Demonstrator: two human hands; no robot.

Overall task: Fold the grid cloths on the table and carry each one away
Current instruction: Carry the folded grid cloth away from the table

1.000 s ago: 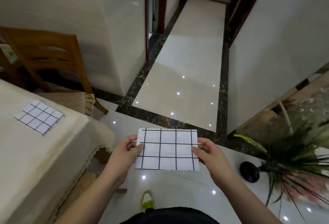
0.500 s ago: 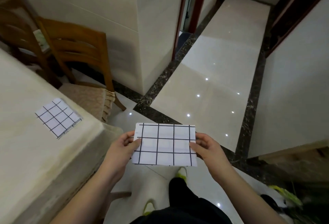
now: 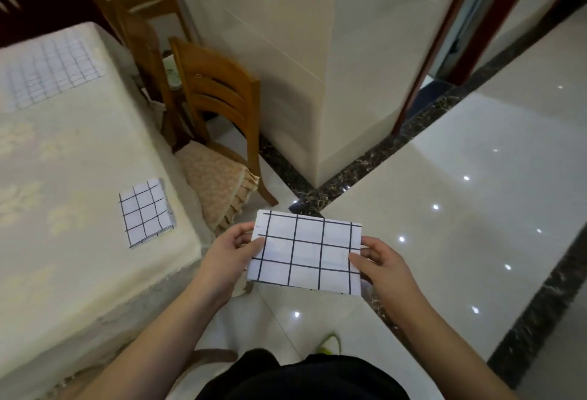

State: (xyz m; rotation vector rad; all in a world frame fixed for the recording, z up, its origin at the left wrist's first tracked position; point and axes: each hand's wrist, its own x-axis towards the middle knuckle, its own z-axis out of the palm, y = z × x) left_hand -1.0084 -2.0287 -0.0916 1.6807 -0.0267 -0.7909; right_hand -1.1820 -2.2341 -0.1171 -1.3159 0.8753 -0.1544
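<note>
Both hands hold a folded white cloth with a black grid (image 3: 306,253) flat in the air above the glossy pale tiled floor (image 3: 444,209): the left hand (image 3: 227,261) pinches its left edge, thumb on top, and the right hand (image 3: 386,269) pinches its right edge likewise. To the left stands the counter under a cream patterned cover (image 3: 73,158), carrying a smaller folded square grid cloth (image 3: 145,211) near its corner and an unfolded fine-grid cloth (image 3: 44,74) at its far end. A wooden chair with a beige frilled cushion (image 3: 219,120) stands between counter and cream tiled pillar (image 3: 317,50).
</note>
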